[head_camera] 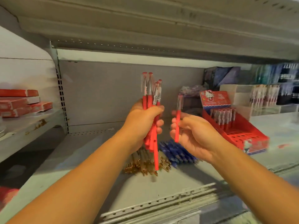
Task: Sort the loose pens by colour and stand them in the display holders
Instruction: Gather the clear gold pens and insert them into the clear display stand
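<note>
Left grip [144, 120] clutches slim red clear-capped pens [151, 97]; right grip [191, 131] pinches single pen [178, 117]

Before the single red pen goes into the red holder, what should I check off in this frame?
1. Right hand grips single red pen: ok.
2. Left hand grips red bundle evenly: not ok, one pen hangs below the rest.
3. Red display holder has free holes at front: ok.
4. Blue pens and clear pens lie in separate piles: ok.
5. Single pen's cap seated: cannot tell, blurred.
</note>
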A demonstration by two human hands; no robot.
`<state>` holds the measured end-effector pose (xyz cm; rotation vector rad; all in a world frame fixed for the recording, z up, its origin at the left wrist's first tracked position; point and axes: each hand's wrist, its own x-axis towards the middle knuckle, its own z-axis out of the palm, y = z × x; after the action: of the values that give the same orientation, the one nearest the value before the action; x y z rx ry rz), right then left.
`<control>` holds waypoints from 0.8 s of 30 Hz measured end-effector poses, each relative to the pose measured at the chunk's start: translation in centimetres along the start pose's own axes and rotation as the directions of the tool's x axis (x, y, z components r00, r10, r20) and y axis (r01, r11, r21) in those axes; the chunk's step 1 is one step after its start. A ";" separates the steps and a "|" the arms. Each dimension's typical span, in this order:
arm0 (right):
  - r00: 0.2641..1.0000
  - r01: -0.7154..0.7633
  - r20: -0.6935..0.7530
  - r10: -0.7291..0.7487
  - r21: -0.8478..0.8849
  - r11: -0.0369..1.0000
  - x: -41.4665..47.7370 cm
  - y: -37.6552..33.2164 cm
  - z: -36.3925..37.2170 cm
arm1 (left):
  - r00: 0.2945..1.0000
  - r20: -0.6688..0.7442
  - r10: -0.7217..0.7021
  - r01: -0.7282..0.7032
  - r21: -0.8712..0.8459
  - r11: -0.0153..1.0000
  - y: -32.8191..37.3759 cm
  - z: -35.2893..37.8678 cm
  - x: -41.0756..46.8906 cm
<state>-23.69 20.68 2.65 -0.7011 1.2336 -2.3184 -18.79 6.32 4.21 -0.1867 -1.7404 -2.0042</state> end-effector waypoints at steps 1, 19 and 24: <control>1.000 0.005 -0.018 -0.005 -0.004 1.000 -0.6 -0.8 -1.0 | 1.000 -0.004 0.020 -0.020 -0.017 1.000 -0.3 1.5 -0.2; 0.982 0.189 0.038 -0.187 -0.355 0.916 -7.0 -12.5 -22.0 | 0.975 -0.066 0.212 -0.215 -0.053 0.975 -6.5 26.2 -0.4; 0.958 0.272 0.062 -0.278 -0.495 0.826 -4.6 -14.5 -24.5 | 0.968 -0.074 0.240 -0.243 -0.042 0.969 -7.0 27.4 2.4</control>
<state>-36.75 46.37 2.07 -1.1021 1.8822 -2.2252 -29.51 32.57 3.94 -0.3265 -1.5448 -1.8562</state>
